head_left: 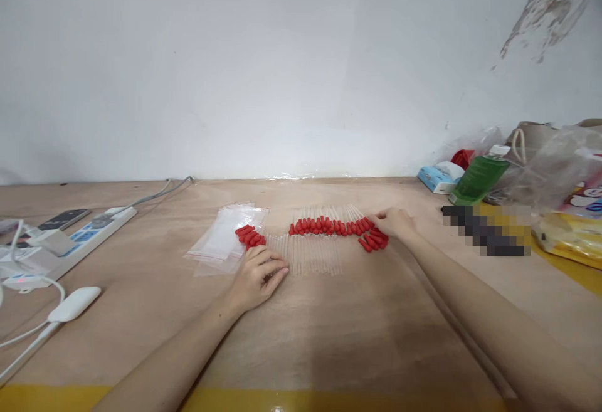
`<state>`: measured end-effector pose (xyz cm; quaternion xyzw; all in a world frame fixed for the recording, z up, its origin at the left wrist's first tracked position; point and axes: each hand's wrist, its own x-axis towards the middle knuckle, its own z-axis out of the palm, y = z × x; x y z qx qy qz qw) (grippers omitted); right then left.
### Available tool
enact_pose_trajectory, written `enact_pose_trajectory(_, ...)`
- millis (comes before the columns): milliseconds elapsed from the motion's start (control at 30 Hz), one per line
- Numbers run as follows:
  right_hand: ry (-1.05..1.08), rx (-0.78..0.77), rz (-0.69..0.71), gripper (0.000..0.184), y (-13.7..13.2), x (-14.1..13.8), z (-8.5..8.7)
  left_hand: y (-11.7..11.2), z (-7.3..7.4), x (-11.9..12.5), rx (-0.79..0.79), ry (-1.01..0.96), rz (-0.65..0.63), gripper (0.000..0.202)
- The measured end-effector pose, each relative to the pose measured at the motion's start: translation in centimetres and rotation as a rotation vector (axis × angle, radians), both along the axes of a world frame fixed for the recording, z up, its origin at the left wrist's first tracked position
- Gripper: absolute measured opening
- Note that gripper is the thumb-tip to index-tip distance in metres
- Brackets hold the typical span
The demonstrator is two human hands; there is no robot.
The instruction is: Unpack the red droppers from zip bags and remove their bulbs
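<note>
A row of clear thin tubes with red rubber bulbs, which look like droppers (320,226), lies across the middle of the table. In front of them is a second row of clear tubes (313,255), pointing toward me. Red bulbs (249,235) cluster at the left end, and more red bulbs (374,241) lie at the right end. My left hand (258,277) rests beside the left end of the front row, fingers loosely bent and thumb apart. My right hand (392,222) has its fingertips together on a red bulb at the right end; its grip is partly hidden.
Clear zip bags (219,239) lie fanned out at left. Farther left are a power strip (89,236), a phone (64,219) and a white cable adapter (75,303). At right stand a green bottle (480,177), a tissue pack (437,179) and plastic bags (545,164).
</note>
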<state>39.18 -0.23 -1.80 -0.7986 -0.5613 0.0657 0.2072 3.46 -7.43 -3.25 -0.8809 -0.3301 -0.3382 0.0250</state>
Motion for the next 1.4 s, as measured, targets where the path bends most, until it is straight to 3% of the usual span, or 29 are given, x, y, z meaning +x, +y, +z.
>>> enact_pose_trajectory(267, 0.112, -0.051, -0.064, 0.024, 1.7, -0.7, 0.1, 0.0, 0.2, 0.2, -0.026, 0.022, -0.020, 0.015)
enact_pose_trajectory(500, 0.215, 0.171, -0.076, 0.025, 1.2, -1.5, 0.6, -0.1, 0.1, 0.1, 0.001, 0.027, -0.031, 0.014)
enact_pose_trajectory(600, 0.277, 0.329, 0.051, 0.032, -1.1, -3.2, 0.7, -0.1, 0.1, 0.1, 0.026, -0.019, -0.010, 0.022)
enact_pose_trajectory(700, 0.268, 0.579, 0.470, 0.023, -5.0, -5.9, 0.0, -0.4, 0.2, 0.5, 0.065, -0.100, 0.046, 0.031)
enact_pose_trajectory(800, 0.119, 0.658, 0.702, 0.014, -8.7, -8.5, -1.4, -1.0, 0.5, 1.1, 0.101, -0.087, 0.050, 0.038)
enact_pose_trajectory(900, 0.103, 0.633, 0.839, 0.009, -10.7, -10.1, -2.5, -1.7, 0.6, 2.0, 0.115, 0.025, -0.050, 0.032)
enact_pose_trajectory(1067, 0.085, 0.591, 0.901, 0.007, -10.9, -10.6, -2.6, -1.9, 0.1, 2.8, 0.089, 0.109, -0.133, 0.016)
enact_pose_trajectory(1400, -0.053, 0.693, 0.894, 0.012, -11.2, -10.7, -2.7, -2.0, -0.4, 2.4, -0.038, 0.136, -0.125, 0.018)
